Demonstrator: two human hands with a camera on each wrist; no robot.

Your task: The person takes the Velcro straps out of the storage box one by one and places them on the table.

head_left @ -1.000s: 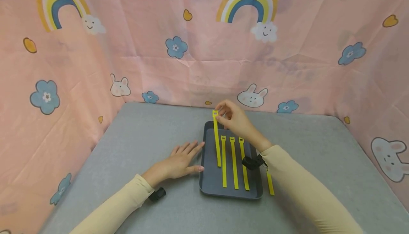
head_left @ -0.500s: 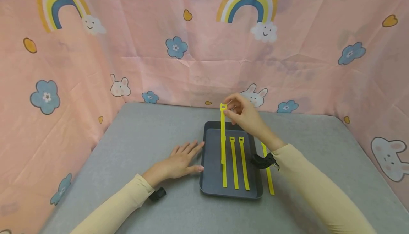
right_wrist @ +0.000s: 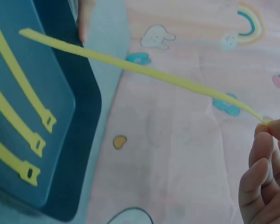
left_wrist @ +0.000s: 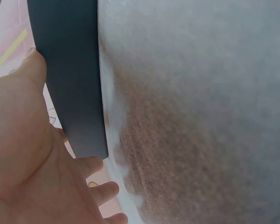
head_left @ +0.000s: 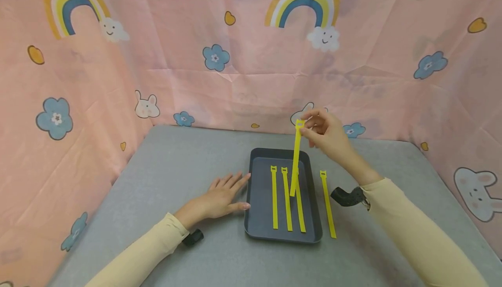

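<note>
My right hand [head_left: 327, 134] pinches a yellow hook-and-loop cable tie [head_left: 296, 156] by its slotted head, between thumb and fingertips. The tie hangs down over the right half of a dark grey tray [head_left: 256, 230]; in the right wrist view the held tie [right_wrist: 149, 72] stretches out from the fingertips with a slight bend. Three like cable ties [head_left: 274, 200] lie side by side in the tray, heads toward the far end. My left hand [head_left: 217, 200] lies with fingers spread at the tray's left side, thumb and index fingertip at its wall. In the left wrist view the tray's outer wall [left_wrist: 70, 79] shows beside that hand.
Another yellow cable tie [head_left: 328, 206] lies on the grey table [head_left: 188, 160] just right of the tray. A pink printed cloth [head_left: 251, 82] hangs behind the table and along both sides. Black wrist cameras [head_left: 347, 197] sit on both wrists.
My right hand has lifted the cable tie and carried it rightward from the tray's left part, over the lying ties. The tie outside the tray is now fully uncovered. My left hand has stayed put.
</note>
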